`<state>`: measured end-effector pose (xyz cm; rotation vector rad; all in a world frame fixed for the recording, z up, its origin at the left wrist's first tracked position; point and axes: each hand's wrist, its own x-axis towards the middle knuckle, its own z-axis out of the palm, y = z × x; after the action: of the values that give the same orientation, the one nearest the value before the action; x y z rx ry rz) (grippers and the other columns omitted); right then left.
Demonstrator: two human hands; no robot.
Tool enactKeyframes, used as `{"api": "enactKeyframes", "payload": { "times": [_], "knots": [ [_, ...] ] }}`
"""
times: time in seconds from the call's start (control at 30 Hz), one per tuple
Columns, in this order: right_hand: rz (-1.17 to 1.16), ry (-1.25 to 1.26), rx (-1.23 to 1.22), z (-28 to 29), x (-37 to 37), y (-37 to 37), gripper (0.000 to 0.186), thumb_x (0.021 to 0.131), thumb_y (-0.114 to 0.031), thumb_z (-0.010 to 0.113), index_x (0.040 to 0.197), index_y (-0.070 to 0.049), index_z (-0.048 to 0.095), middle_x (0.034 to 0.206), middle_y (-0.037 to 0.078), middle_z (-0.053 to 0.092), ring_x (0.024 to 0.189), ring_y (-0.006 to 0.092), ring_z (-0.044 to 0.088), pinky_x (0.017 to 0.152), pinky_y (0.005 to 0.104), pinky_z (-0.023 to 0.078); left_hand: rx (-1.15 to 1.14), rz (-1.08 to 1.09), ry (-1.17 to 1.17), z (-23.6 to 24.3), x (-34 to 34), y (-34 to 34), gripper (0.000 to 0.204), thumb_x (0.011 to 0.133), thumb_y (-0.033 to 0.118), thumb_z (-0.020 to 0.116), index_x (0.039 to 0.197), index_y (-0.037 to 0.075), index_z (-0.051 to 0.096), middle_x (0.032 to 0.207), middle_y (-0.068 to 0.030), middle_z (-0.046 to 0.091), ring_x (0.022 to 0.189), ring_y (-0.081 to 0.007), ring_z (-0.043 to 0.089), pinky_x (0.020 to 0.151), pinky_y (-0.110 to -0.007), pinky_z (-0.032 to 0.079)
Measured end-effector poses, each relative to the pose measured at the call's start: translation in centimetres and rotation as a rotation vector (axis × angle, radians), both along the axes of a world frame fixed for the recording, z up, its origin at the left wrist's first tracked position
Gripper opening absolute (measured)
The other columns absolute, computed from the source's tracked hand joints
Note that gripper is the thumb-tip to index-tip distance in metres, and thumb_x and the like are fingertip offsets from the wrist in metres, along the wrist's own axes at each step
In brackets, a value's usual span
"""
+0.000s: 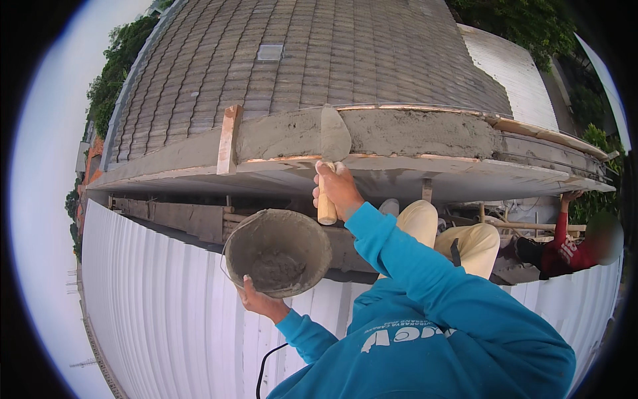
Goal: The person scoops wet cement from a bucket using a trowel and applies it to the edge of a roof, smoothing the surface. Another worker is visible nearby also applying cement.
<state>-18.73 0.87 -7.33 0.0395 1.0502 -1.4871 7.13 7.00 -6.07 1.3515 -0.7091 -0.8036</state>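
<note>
My right hand point(337, 190) is closed round the wooden handle of a trowel point(334, 136). The trowel's grey, mortar-coated blade lies over the wet mortar point(286, 135) along the top of the wall, between wooden form boards. Lower down, my left hand point(260, 300) grips the near rim of a bucket point(278, 229), thumb inside and the other fingers hidden beneath. The bucket tilts toward me, its walls smeared with cement and some wet mortar point(276, 267) at the bottom. Its wire handle hangs at the left side.
A short wooden cleat point(229, 139) stands across the formwork left of the trowel. Beyond rises a tiled roof point(319, 60); white corrugated sheeting point(166, 292) lies below me on the left. At the right, a person in red point(565, 249) reaches up to the wall's edge.
</note>
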Motion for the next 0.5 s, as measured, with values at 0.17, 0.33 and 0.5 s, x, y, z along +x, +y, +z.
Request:
{"api": "enactKeyframes", "payload": {
  "times": [0.17, 0.33, 0.5],
  "knots": [
    [-0.067, 0.008, -0.017, 0.2, -4.9, 6.7, 0.033, 0.100, -0.032, 0.059, 0.112, -0.005, 0.043, 0.090, 0.006, 0.050, 0.059, 0.0141, 0.054, 0.046, 0.0322, 0.049, 0.018, -0.075, 0.085, 0.8, -1.6, -0.4, 0.047, 0.090, 0.013, 0.055, 0.132, -0.008, 0.055, 0.123, -0.0202, 0.061, 0.108, -0.0326, 0.064, 0.090, -0.043, 0.054],
    [-0.119, 0.109, 0.028, 1.3, -4.8, 9.2, 0.036, 0.098, -0.031, 0.059, 0.110, -0.004, 0.038, 0.087, 0.008, 0.051, 0.054, 0.0149, 0.055, 0.042, 0.0328, 0.050, 0.015, -0.119, 0.101, 0.9, -2.3, -0.6, 0.047, 0.090, 0.014, 0.056, 0.131, -0.008, 0.055, 0.123, -0.0201, 0.061, 0.109, -0.0326, 0.063, 0.091, -0.043, 0.054],
    [0.239, 0.224, -0.089, 1.9, -0.9, 4.9, 0.045, 0.098, -0.026, 0.057, 0.123, 0.002, 0.033, 0.086, 0.011, 0.051, 0.055, 0.0176, 0.058, 0.045, 0.0350, 0.051, 0.006, -0.098, 0.063, 1.7, -2.7, -0.8, 0.049, 0.087, 0.010, 0.056, 0.133, -0.008, 0.056, 0.126, -0.0207, 0.061, 0.107, -0.0328, 0.065, 0.089, -0.044, 0.057]
  ]
}}
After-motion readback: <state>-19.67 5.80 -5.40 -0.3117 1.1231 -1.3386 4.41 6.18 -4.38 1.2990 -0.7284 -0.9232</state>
